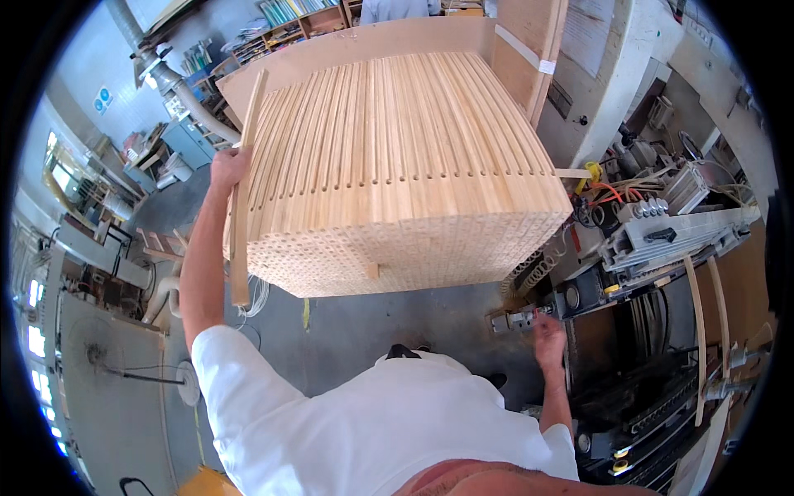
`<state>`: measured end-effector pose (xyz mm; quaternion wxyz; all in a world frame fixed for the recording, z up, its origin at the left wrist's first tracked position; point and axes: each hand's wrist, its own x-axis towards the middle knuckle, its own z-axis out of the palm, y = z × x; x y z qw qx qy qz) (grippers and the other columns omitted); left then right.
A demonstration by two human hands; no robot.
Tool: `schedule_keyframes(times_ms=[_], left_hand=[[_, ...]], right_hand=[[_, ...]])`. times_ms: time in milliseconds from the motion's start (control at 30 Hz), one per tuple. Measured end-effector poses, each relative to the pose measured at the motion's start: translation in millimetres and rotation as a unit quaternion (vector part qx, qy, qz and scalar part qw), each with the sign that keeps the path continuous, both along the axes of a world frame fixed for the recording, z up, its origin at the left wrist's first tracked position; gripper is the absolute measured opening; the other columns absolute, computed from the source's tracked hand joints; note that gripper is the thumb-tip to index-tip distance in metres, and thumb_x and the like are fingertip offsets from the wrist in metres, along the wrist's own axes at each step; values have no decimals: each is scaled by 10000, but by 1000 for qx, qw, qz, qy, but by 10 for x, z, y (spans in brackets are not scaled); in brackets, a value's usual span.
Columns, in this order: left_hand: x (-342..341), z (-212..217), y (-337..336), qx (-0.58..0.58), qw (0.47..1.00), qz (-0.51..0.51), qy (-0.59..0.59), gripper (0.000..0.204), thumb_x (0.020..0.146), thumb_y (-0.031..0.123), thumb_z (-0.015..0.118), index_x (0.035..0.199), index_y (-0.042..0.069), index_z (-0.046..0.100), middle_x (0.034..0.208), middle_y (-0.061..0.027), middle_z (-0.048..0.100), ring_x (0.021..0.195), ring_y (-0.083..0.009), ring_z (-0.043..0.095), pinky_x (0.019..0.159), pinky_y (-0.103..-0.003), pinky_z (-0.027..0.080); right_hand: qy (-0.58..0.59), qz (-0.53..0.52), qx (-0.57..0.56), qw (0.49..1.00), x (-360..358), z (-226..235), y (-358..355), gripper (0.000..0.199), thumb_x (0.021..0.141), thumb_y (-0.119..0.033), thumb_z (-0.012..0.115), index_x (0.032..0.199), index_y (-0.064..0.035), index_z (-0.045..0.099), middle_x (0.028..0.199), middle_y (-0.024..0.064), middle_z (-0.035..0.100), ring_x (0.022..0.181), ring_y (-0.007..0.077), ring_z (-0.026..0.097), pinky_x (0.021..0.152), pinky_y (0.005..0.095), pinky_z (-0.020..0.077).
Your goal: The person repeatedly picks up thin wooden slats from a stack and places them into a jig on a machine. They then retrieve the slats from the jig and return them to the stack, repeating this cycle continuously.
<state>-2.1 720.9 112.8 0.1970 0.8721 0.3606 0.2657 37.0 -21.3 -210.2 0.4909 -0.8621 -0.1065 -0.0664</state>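
The left hand (pixel 229 165) is clamped on a long pale wooden slat (pixel 246 186) beside the big stack of slotted pale slats (pixel 397 174); right hand (pixel 547 339) spread loose near the grey machine (pixel 662 236). Best keep the slat upright, clear of the stack.

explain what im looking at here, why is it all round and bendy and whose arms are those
This is one picture from a fisheye camera worn on a person's head, looking down, so straight edges curve near the rim. The white shirt at the bottom and both arms belong to the wearer. The left hand grips a long thin wooden slat, held upright beside a big stack of slotted wooden slats. The right hand is open, reaching toward a small metal part on the woodworking machine at the right, with its cables and rails. Below is a grey workshop floor; shelves and another person stand far behind.
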Motion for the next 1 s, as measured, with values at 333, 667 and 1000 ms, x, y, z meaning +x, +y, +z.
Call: schedule_keyframes(times_ms=[333, 667, 1000], left_hand=[[1083, -670, 893, 28, 990, -36, 132, 663, 791, 554, 611, 1009, -66, 705, 1009, -299, 676, 1032, -381, 661, 927, -414, 503], [1326, -582, 2573, 303, 902, -243, 188, 397, 980, 327, 484, 1181, 19, 633, 1091, -159, 676, 1023, -336, 632, 839, -449, 511], [592, 738, -2971, 90, 855, -394, -327, 480, 1032, 344, 468, 1283, -58, 547, 1113, -179, 648, 942, -258, 633, 824, -366, 518]], right_hand=[[299, -50, -245, 921, -1489, -618, 42, 350, 799, -222, 710, 1111, -67, 693, 1043, 181, 699, 997, 363, 660, 876, 416, 524], [220, -55, -194, 954, -1872, -939, 17, 257, 857, -265, 635, 894, -10, 639, 910, 237, 633, 893, 425, 596, 755, 495, 485], [202, -307, -108, 924, -2624, 72, -203, 360, 849, -258, 636, 1154, -67, 632, 1125, 175, 645, 1079, 368, 599, 907, 460, 498]])
